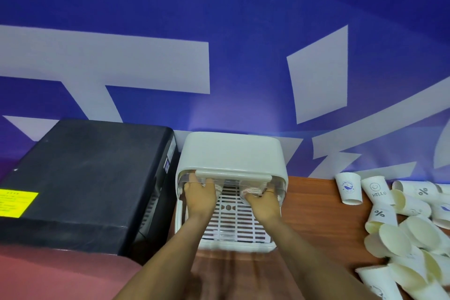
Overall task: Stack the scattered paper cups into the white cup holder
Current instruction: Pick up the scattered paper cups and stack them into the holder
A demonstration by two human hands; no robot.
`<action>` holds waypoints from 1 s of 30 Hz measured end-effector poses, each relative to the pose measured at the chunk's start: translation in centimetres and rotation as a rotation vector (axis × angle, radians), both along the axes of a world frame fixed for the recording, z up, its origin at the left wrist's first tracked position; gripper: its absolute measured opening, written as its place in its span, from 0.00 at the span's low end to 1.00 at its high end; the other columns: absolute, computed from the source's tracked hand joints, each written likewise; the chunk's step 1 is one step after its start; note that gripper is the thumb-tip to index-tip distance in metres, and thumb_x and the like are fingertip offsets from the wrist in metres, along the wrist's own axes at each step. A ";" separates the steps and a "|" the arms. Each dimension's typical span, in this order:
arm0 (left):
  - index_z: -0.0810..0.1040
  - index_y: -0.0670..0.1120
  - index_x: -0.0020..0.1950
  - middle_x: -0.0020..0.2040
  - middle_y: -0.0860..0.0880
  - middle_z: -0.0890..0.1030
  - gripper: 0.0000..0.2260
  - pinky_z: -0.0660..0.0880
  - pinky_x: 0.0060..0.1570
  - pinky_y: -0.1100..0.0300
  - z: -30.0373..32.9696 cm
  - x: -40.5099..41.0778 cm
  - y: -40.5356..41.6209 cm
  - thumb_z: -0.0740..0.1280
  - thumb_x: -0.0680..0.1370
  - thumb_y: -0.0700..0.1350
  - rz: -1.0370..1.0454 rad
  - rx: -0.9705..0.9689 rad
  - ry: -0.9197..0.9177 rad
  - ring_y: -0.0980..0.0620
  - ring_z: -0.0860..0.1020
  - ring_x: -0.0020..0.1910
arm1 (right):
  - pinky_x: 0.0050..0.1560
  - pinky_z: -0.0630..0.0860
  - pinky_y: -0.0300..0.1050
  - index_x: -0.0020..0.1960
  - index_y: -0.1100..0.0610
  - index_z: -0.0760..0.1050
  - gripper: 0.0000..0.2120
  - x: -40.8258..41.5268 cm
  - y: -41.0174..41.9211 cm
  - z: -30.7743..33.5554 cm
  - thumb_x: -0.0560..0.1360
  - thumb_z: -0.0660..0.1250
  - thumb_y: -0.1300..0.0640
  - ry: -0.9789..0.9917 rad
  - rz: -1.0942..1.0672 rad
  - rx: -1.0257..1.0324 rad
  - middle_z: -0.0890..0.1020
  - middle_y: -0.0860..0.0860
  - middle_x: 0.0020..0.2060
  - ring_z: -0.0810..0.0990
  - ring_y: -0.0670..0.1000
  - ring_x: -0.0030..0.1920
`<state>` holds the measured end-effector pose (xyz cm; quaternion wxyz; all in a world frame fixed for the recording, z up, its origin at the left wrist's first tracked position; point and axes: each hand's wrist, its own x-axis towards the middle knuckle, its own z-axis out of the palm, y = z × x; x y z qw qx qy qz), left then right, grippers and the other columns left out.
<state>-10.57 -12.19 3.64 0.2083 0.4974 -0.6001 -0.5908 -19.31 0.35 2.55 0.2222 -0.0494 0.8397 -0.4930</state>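
The white cup holder (230, 153) stands on the wooden table against the blue wall, its front lid raised over a slatted white tray (233, 221). Both my hands reach inside under the lid. My left hand (200, 196) grips a stack of paper cups (217, 189) at the left of the tray. My right hand (261, 200) grips another stack of paper cups (250, 190) at the right. Only the cup rims show past my fingers. Scattered paper cups (404, 234) lie in a heap on the table at the right.
A black box-shaped machine (80, 182) with a yellow label stands directly left of the holder. Two upright printed cups (348, 187) stand near the wall right of the holder. A strip of bare wood lies between the holder and the heap.
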 end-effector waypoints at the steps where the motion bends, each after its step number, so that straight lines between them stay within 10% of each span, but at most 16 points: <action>1: 0.71 0.51 0.60 0.55 0.38 0.79 0.12 0.78 0.55 0.40 -0.3 0.0 0.1 0.63 0.77 0.44 0.002 0.005 0.001 0.35 0.79 0.54 | 0.55 0.68 0.38 0.66 0.59 0.66 0.28 0.4 0.3 0.3 0.70 0.74 0.58 -0.024 0.016 0.007 0.78 0.51 0.57 0.77 0.53 0.59; 10: 0.60 0.56 0.72 0.61 0.47 0.74 0.23 0.80 0.51 0.46 0.7 1.5 1.5 0.61 0.78 0.48 0.048 0.283 0.100 0.44 0.77 0.52 | 0.45 0.72 0.41 0.73 0.51 0.61 0.32 3.4 2.9 1.5 0.72 0.69 0.55 -0.133 0.117 0.062 0.77 0.52 0.57 0.76 0.52 0.49; 14: 0.64 0.57 0.70 0.61 0.48 0.76 0.21 0.79 0.54 0.46 -0.2 1.9 1.9 0.60 0.78 0.44 0.028 0.261 0.115 0.44 0.77 0.56 | 0.62 0.74 0.53 0.72 0.50 0.62 0.31 4.1 4.2 2.2 0.72 0.70 0.54 -0.196 0.127 0.043 0.72 0.52 0.62 0.77 0.56 0.59; 22: 0.60 0.54 0.72 0.63 0.46 0.72 0.22 0.78 0.53 0.43 0.8 1.5 1.5 0.63 0.79 0.48 0.031 0.243 0.128 0.40 0.76 0.56 | 0.65 0.72 0.52 0.66 0.48 0.66 0.23 4.8 5.6 3.6 0.73 0.69 0.54 -0.210 0.165 0.000 0.74 0.52 0.60 0.77 0.54 0.60; 30: 0.52 0.51 0.73 0.69 0.41 0.58 0.36 0.74 0.59 0.46 4.3 4.2 4.8 0.72 0.73 0.43 -0.100 0.191 -0.061 0.46 0.66 0.53 | 0.39 0.72 0.34 0.69 0.52 0.65 0.22 5.2 6.9 6.0 0.76 0.66 0.58 -0.176 0.201 -0.041 0.76 0.52 0.56 0.78 0.49 0.46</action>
